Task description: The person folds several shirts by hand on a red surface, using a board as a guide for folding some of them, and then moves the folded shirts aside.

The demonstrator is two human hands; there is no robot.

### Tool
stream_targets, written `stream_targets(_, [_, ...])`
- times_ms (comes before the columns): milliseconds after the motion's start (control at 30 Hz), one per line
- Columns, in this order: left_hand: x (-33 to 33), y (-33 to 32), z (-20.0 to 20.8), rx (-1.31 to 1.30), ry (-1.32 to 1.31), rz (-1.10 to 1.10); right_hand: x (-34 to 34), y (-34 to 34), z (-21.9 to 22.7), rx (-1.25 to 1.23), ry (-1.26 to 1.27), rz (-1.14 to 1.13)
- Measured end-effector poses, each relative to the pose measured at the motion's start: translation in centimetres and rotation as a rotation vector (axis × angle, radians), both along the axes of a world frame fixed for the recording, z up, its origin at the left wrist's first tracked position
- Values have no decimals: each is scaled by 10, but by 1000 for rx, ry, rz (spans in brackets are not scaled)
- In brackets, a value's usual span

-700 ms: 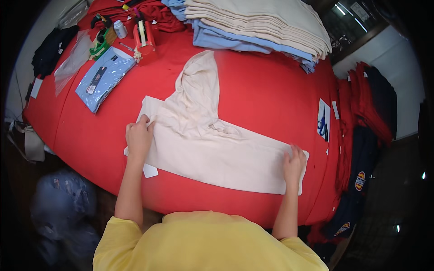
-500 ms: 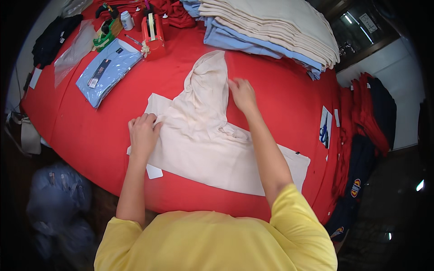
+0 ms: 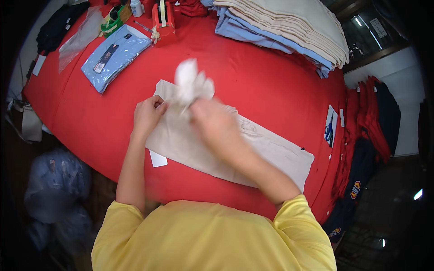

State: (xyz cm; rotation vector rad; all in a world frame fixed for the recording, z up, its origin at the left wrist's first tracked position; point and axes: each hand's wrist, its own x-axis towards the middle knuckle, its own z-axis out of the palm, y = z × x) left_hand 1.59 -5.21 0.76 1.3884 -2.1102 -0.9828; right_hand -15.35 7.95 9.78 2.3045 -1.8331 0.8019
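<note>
A cream-coloured cloth garment (image 3: pixel 266 151) lies on the red-covered table in front of me, its body folded into a wide strip slanting down to the right. My left hand (image 3: pixel 147 115) pinches the garment's left edge between thumb and fingers. Blurred by motion, my right hand (image 3: pixel 211 121) is closed round a bunched, raised part of the same garment, whose loose end sticks up past my knuckles. From beneath the lower left edge pokes a white card (image 3: pixel 158 159).
At the upper left lies a bagged light-blue shirt (image 3: pixel 115 56), beside a red tape dispenser (image 3: pixel 166 29). A tall stack of cream and blue garments (image 3: pixel 280 34) fills the back right. Scissors (image 3: pixel 329 132) lie near the red table's (image 3: pixel 253 77) right edge, where red and navy garments hang.
My right hand has moved left and nearer, pulling the garment's far, hood-like part down into a bunch. My left hand has shifted slightly up along the left edge and now pinches it.
</note>
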Motion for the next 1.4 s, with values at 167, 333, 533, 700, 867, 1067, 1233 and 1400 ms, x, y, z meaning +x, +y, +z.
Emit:
stream_targets(167, [-4,-13,7,-43,-215,-71,52,43,-80,187,-164,118])
stream_targets(333, [31,9,21,-89,-46,-43,-1,47,-49,57,-202,27])
stream_targets(533, [43,43,34,0,-220,-343,-59,31,-45,180,-34,-96])
stream_targets(700, [56,18,47,601,564,-374,-52,50,-22,-61,23,-24])
stream_targets(867, [51,-11,48,595,335,-399,-28,97,-52,-47,134,40])
stream_targets(1067, [18,-7,68,596,347,-438,-13,106,-83,-21,41,-91])
stream_targets(1233, [16,11,23,147,77,-278,-6,110,-84,-37,51,-131])
stream_targets(1400, [14,39,23,-276,-8,-153,-5,108,-76,-72,-6,-100])
